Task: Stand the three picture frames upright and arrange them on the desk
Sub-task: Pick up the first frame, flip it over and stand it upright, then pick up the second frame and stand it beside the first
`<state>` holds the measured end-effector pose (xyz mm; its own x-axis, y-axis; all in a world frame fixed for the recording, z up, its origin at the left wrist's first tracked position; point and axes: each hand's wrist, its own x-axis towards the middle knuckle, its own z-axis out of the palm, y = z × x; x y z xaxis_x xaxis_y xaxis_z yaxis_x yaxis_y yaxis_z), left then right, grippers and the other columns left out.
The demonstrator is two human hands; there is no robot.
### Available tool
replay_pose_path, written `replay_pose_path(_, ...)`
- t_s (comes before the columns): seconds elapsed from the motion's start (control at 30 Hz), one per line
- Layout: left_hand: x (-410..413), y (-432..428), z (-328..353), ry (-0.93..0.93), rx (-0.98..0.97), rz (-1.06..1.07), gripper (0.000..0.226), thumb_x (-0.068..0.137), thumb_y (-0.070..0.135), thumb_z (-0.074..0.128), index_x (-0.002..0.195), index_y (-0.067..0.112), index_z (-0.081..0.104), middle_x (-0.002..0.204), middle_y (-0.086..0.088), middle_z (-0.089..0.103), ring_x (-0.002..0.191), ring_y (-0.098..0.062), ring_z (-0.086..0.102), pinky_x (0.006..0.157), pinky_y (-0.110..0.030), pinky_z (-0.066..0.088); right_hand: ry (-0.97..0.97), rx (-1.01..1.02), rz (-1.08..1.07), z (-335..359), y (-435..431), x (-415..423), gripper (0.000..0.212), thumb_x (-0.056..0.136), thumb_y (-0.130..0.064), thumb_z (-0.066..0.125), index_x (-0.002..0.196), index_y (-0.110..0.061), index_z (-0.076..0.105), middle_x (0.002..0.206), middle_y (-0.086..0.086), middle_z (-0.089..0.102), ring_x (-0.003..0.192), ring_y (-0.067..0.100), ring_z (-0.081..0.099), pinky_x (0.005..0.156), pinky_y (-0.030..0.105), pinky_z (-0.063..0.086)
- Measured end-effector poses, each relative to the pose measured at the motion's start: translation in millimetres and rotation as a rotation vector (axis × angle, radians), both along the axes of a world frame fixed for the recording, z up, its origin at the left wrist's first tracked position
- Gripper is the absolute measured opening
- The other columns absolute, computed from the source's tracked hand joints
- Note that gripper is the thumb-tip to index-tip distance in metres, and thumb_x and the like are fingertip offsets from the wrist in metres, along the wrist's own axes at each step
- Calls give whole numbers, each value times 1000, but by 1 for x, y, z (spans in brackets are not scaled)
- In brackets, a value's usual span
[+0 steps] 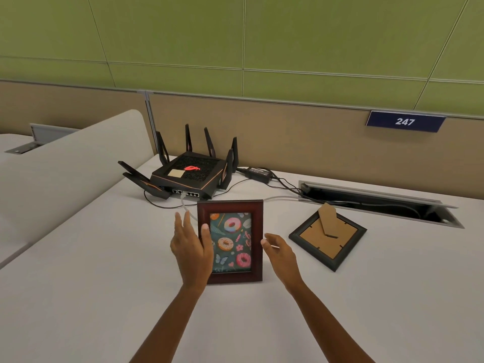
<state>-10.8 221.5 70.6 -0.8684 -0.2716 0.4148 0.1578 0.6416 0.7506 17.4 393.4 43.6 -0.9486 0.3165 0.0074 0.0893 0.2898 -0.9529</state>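
A dark red wooden picture frame [233, 209] with a doughnut picture stands upright on the white desk [104, 258], facing me. My left hand [192, 251] is at its left edge, thumb resting on the front of the frame, fingers spread behind it. My right hand [281, 254] sits at the frame's right edge, fingertips touching or almost touching it. A black picture frame [328, 238] lies face down to the right, its brown backing and fold-out stand showing. A third frame is not in view.
A black router [187, 174] with several antennas stands behind the red frame, with a power brick [258, 172] and cables trailing right into an open cable tray [379, 203]. A beige divider [68, 163] borders the desk on the left. A tan partition runs along the back.
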Motion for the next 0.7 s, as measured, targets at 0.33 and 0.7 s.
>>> replay_pose_path(0.33,37,35,3,381,-524,-351,47,95,36,27,131,7,35,135,-23,49,130,-27,31,100,-47,39,-21,223,-121,-3,44,33,37,94,-24,44,127,-7,47,136,15,48,125,26,45,105,36,36)
replay_pose_path(0.7,60,118,-19,177,-652,-603,52,92,38,34,128,5,52,135,-19,53,124,-32,51,96,-43,47,-194,394,-167,-18,107,71,49,94,-28,43,138,-12,31,152,11,25,140,28,25,114,42,22)
